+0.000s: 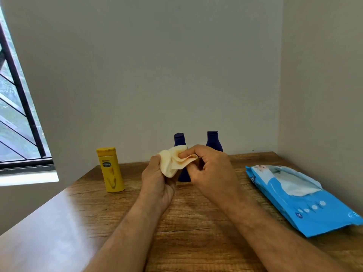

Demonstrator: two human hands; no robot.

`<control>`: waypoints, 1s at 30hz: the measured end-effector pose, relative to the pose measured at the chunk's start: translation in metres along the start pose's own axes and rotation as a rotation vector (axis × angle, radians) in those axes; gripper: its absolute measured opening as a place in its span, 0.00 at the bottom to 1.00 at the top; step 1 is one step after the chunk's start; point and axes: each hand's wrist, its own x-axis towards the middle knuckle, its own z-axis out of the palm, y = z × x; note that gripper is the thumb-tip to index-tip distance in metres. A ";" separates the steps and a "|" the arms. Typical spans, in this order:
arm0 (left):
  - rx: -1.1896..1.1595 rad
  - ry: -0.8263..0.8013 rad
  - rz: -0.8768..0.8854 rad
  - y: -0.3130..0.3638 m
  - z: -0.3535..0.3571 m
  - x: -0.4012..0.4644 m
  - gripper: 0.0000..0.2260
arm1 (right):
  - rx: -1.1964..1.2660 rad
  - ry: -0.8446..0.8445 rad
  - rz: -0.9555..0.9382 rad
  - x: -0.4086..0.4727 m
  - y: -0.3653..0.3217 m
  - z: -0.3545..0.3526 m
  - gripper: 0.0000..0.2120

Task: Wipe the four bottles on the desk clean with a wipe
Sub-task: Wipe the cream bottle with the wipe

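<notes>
A crumpled wipe is held up over the middle of the wooden desk, gripped from below by the left hand, fingers curled round it, and pinched at its right edge by the right hand, thumb and fingertips closed on the fold. Behind the hands, a dark blue bottle is largely blocked from view, only its cap, shoulder and a strip of base being seen; a second dark blue bottle is hidden below the shoulder by the right hand. A yellow lotion bottle is seen upright to the left, well apart from the hands. On the right, a blue pack of wet wipes is laid flat, its flap open. The desk is set into a corner of plain pale walls, and a barred window is seen far left.
</notes>
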 end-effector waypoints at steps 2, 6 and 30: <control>0.025 0.037 0.014 0.000 0.001 0.001 0.15 | 0.037 -0.054 0.025 -0.001 0.000 0.001 0.08; 0.084 0.145 -0.011 0.001 0.000 0.005 0.14 | -0.032 -0.304 -0.045 -0.005 -0.001 0.006 0.08; 0.031 -0.075 0.032 0.002 -0.009 0.007 0.35 | -0.126 -0.167 -0.115 -0.002 -0.001 0.001 0.05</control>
